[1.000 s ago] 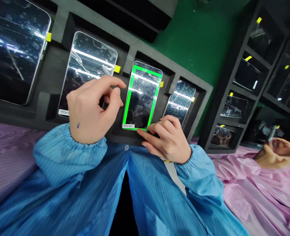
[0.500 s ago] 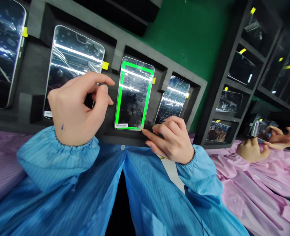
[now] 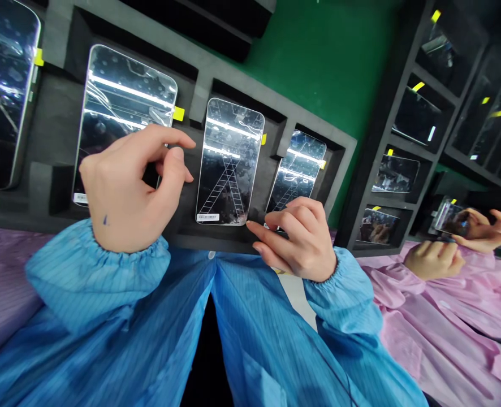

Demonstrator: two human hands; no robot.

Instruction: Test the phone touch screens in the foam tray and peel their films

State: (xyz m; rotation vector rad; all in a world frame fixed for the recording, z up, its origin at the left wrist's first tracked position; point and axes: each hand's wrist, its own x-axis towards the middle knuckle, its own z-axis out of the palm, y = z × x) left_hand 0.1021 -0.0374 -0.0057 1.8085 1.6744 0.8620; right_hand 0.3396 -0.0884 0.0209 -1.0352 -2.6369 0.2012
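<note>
In the middle of the head view a smartphone [image 3: 229, 164] lies in a recess of the black foam tray [image 3: 182, 226], its dark screen showing a white ladder-like line pattern and a small label at the lower left. My right hand [image 3: 299, 240] has its index fingertip at the phone's lower right corner; the other fingers are loosely bent and hold nothing. My left hand [image 3: 134, 186] hovers over a second phone [image 3: 127, 85], thumb and index finger apart, nothing between them. A third phone [image 3: 301, 158], with a similar line pattern, lies partly behind my right hand.
Another phone [image 3: 0, 96] lies at the far left. Yellow tabs [image 3: 178, 113] stick out beside the phones. Beyond the tray is a green surface [image 3: 318, 62]. A second black tray [image 3: 386, 198] with several phones stands at right, near a co-worker's hands [image 3: 435, 260] and pink sleeves.
The middle phone's green screen border has gone and the white ladder-like pattern has appeared. My hands have barely moved. The co-worker's hands have shifted slightly.
</note>
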